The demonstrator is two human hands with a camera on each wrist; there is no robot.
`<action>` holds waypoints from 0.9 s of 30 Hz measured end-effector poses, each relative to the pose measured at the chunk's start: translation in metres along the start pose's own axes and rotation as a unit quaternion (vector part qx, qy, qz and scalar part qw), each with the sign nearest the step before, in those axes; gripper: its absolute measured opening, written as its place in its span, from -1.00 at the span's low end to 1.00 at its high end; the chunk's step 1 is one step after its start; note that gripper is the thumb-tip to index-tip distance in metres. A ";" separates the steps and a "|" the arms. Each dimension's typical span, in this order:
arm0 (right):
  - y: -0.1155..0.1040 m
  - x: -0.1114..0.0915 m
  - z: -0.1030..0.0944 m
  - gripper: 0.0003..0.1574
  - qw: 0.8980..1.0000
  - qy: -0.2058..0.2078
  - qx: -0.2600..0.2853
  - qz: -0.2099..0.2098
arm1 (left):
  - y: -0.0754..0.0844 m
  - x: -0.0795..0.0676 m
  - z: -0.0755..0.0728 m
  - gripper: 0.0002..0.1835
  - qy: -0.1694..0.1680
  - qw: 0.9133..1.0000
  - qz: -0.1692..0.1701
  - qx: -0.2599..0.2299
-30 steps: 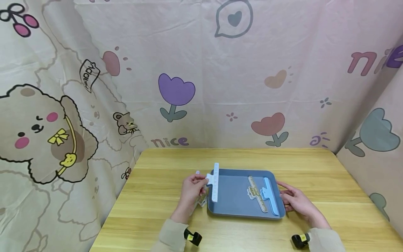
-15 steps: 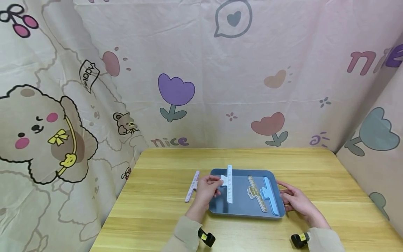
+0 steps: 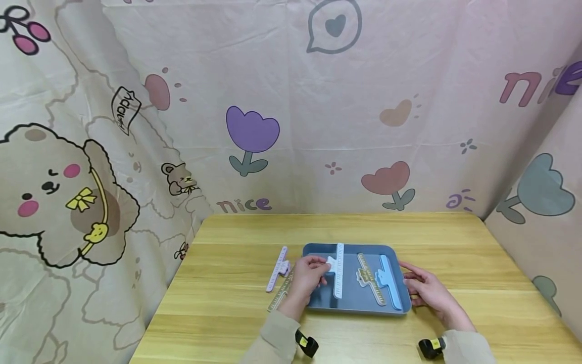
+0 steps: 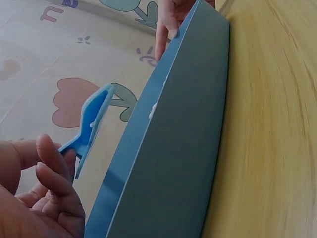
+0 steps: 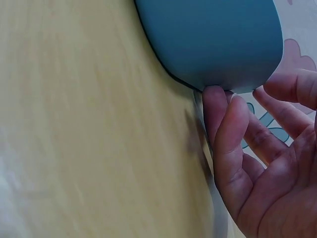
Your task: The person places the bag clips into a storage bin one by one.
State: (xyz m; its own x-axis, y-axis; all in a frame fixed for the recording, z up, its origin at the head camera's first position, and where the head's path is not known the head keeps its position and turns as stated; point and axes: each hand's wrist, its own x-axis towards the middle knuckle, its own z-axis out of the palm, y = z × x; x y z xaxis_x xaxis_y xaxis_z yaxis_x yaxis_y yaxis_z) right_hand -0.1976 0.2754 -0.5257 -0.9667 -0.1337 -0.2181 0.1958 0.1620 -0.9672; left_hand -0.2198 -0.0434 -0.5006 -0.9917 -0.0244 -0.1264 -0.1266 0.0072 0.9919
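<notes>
My left hand (image 3: 310,275) pinches the tab of a pale blue ruler clip (image 3: 339,278) between thumb and fingers. The left wrist view shows this clip held up beyond the rim of the blue-grey tray (image 4: 183,119), over its left half. Inside the tray lie a clear-and-gold ruler clip (image 3: 372,282) and a light blue clip (image 3: 389,284), side by side toward the right. My right hand (image 3: 426,288) rests its fingers against the tray's right end. In the right wrist view the fingertips (image 5: 214,99) touch the outer wall, loosely bent.
Left of the tray, a lilac ruler clip (image 3: 276,270) lies on the wooden table (image 3: 218,303). Another clear-and-gold ruler clip (image 3: 283,292) is beside it, partly hidden by my left hand. A printed curtain (image 3: 295,182) hangs behind the table.
My left hand has carried the pale blue clip rightward from the tray's left edge to over its inside, uncovering clips on the table. The right hand has stayed at the tray's right end.
</notes>
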 end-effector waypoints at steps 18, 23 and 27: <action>0.003 0.000 0.001 -0.29 1.000 0.009 -0.001 0.011 | -0.015 -0.004 0.039 -0.87 0.006 0.999 -0.028 0.025; 0.002 -0.001 0.002 -0.28 1.000 0.008 -0.003 0.011 | -0.014 0.000 0.042 -0.87 0.019 0.998 -0.050 0.046; 0.002 0.000 0.001 -0.28 1.000 0.009 -0.005 0.009 | -0.015 0.001 0.043 -0.87 0.015 0.997 -0.053 0.057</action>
State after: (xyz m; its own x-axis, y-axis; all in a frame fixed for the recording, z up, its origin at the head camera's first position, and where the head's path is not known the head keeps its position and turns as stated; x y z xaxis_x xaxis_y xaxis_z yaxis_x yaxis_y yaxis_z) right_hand -0.1968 0.2742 -0.5273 -0.9660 -0.1125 -0.2329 0.2116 0.1742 -0.9617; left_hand -0.2202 -0.0007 -0.5164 -0.9717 -0.0611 -0.2283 -0.2341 0.1158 0.9653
